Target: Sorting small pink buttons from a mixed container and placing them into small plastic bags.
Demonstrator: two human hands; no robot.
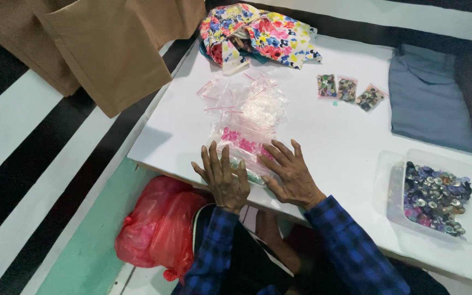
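At six o'clock on the counter (323,136): left hand (224,180) and right hand (290,175), fingers spread flat, gripping nothing, pressing bag of pink beads (241,143); edge near, bag could slide off.

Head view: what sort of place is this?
Probably a home sewing or garment-trimming spot, worked from the floor. On the low white table sit a clear tub of buttons, small zip bags of buttons and folded grey cloth. Both hands, left hand and right hand, press flat on bags.
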